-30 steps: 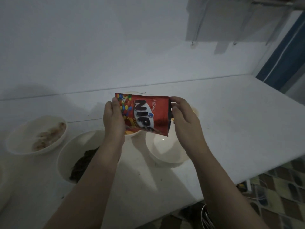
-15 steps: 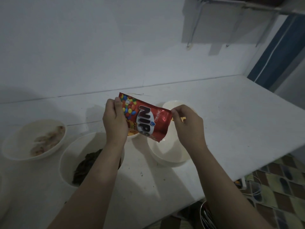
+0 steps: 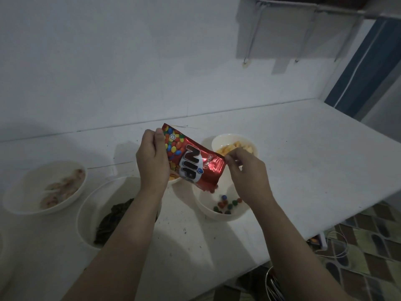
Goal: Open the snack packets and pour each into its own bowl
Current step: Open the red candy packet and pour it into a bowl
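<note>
Left hand (image 3: 153, 162): fingers and thumb clamped on the upper end of the packet (image 3: 191, 161), thumb on its printed face. Right hand (image 3: 246, 172): thumb and forefinger pinched on the packet's right corner, the other fingers curled loosely beside it. The red packet hangs tilted between the 2 hands, its lower end opened and pointing down over the candy bowl (image 3: 221, 213), not touching it. Coloured candies (image 3: 225, 204) lie in that bowl, directly below the packet mouth; a few red ones sit at the mouth itself. Behind the packet, to its right, a bowl of yellow pieces (image 3: 235, 144) is partly covered by the right hand. Another bowl (image 3: 174, 179) sits just under the packet and left hand, mostly hidden. To the packet's lower left, a bowl of dark snack (image 3: 112, 213) lies under the left forearm; farther left of it stands a bowl of pale pieces (image 3: 46, 187). All bowls rest on the white table (image 3: 303, 170)
</note>
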The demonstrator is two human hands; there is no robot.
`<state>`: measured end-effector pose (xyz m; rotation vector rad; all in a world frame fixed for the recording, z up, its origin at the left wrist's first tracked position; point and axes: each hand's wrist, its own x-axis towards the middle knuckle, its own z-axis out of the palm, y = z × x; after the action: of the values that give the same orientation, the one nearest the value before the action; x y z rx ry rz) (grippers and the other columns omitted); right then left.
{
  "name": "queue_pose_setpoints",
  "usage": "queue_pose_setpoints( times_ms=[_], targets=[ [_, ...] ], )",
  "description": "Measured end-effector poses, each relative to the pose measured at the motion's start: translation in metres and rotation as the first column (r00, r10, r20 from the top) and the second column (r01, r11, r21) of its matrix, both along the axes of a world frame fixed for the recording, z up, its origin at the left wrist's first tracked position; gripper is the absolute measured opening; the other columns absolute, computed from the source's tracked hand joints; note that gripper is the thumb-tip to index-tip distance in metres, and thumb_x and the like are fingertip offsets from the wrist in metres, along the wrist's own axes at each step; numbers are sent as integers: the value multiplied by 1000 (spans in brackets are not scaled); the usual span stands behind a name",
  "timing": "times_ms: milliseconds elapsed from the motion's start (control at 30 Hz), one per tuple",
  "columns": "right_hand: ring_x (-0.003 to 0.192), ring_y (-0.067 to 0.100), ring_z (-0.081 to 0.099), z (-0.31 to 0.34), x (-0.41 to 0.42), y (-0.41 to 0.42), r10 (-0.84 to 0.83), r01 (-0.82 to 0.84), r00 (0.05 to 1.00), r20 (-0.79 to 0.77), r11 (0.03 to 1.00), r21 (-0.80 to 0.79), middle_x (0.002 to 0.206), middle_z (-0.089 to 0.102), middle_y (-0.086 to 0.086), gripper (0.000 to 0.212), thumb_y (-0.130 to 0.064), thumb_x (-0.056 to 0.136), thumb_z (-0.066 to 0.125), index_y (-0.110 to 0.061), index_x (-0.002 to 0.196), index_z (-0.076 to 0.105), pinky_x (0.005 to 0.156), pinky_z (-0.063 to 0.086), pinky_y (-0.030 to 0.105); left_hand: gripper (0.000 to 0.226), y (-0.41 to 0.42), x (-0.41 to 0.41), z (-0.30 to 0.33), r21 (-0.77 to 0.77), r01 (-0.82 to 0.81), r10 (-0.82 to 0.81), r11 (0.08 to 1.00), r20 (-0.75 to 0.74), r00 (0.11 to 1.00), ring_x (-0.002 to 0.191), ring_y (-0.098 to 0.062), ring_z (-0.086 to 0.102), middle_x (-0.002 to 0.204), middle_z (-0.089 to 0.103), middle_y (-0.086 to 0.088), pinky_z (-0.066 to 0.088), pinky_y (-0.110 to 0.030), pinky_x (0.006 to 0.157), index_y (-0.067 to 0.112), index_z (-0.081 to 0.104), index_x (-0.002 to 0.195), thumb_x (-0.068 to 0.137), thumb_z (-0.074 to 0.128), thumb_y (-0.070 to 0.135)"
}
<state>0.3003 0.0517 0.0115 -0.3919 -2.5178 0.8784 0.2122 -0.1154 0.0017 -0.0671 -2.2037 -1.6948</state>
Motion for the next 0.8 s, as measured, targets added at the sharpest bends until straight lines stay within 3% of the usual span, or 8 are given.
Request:
queue_pose_setpoints(
  times_ms=[233,567,800],
  targets=[
    [74,-1,50,-5,0,1,-9,9,1000,-15,1000,1,85,58,-14,11,-22,100,53,-19,95,62,61,32,6,28,1,3,1,-8,3,-3,1000,3,1000,81,-4,61,93,58,6,48,-11,64,18,45,99,102,33,43],
    [76,0,52,-13,-2,-1,-21,20,999,-41,1000,-18,86,59,-13,11,-23,100,52,-20,96,61,62,34,7,29,3,2,2,-13,11,-11,1000,-13,1000,88,-10,62,96,60,2,53,-21,72,18,45,98,101,34,45],
    [70,-2,51,-12,-3,6,-17,18,998,-64,1000,7,80,56,-15,12,-20,100,52,-20,91,60,60,34,4,29,6,1,4,-20,46,-46,999,-43,998,84,-6,62,89,59,7,51,-18,68,18,44,95,100,35,46]
  ],
)
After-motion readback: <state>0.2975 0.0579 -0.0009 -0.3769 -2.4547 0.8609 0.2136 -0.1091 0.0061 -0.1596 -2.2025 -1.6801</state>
